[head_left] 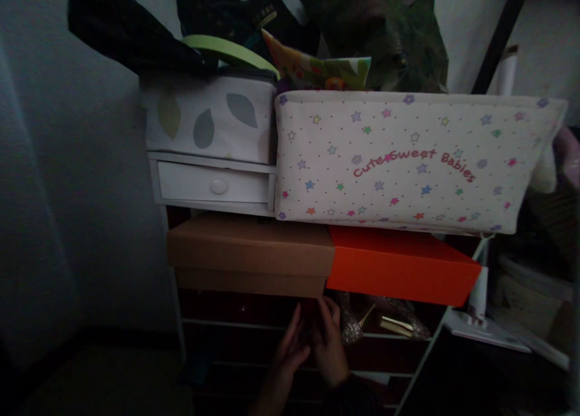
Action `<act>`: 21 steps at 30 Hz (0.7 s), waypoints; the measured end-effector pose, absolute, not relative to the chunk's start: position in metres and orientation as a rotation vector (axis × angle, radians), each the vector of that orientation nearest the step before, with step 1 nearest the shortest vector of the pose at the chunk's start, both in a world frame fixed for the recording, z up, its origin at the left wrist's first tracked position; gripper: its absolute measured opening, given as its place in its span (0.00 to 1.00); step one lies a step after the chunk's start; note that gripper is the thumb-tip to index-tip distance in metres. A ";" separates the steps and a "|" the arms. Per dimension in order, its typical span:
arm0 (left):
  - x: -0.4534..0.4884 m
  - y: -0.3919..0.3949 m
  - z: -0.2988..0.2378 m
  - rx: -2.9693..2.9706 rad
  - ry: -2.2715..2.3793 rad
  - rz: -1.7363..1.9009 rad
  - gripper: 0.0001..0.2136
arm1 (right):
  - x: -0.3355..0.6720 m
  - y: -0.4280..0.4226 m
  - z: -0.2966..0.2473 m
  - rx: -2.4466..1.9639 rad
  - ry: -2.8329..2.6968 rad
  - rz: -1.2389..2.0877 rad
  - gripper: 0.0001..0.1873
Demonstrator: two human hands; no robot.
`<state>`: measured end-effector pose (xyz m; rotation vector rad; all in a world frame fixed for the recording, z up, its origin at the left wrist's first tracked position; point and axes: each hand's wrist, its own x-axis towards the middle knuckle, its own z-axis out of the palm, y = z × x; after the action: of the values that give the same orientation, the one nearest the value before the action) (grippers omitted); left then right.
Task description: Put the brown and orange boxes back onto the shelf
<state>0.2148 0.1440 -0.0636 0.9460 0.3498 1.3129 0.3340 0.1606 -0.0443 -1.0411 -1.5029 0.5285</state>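
a small dark object, too dim to identify, sits between the two hands on a dark shelf of the rack, low in the scene and near the viewer. judging by how little of it shows, it seems light and easily pinched at its edges by the fingertips; whether it is stiff or soft cannot be told. it looks nearly black, with no clear outline in the gloom.

the left hand (290, 346) and the right hand (328, 343) reach in side by side, fingers curled toward each other around that spot; whether either is actually closed on the object cannot be told.

just right of the hands, on the same shelf, rest glittery silver high-heeled shoes (353, 325) with gold heels. directly above lie a brown cardboard shoe box (249, 253) on the left and a bright orange shoe box (399, 262) on the right, touching. farther up sit a small white wooden drawer (212, 186) with a round knob, and a cream fabric storage bin (408, 162) scattered with coloured stars.
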 end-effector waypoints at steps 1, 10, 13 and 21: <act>0.215 0.144 -0.063 0.948 0.360 1.313 0.30 | 0.335 0.161 -0.045 -1.041 -1.502 0.519 0.33; 0.209 0.140 -0.057 0.979 0.449 1.279 0.31 | 0.340 0.154 -0.043 -1.077 -1.537 0.493 0.37; 0.206 0.139 -0.058 0.981 0.483 1.264 0.31 | 0.339 0.149 -0.040 -1.112 -1.566 0.474 0.38; 0.192 0.131 -0.048 1.240 0.945 1.480 0.16 | 0.323 0.124 -0.033 -1.234 -1.529 0.233 0.21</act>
<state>0.1915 0.1309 -0.0477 1.2402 0.9451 1.4804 0.3231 0.1241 -0.0332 -1.2339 -1.5288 0.2328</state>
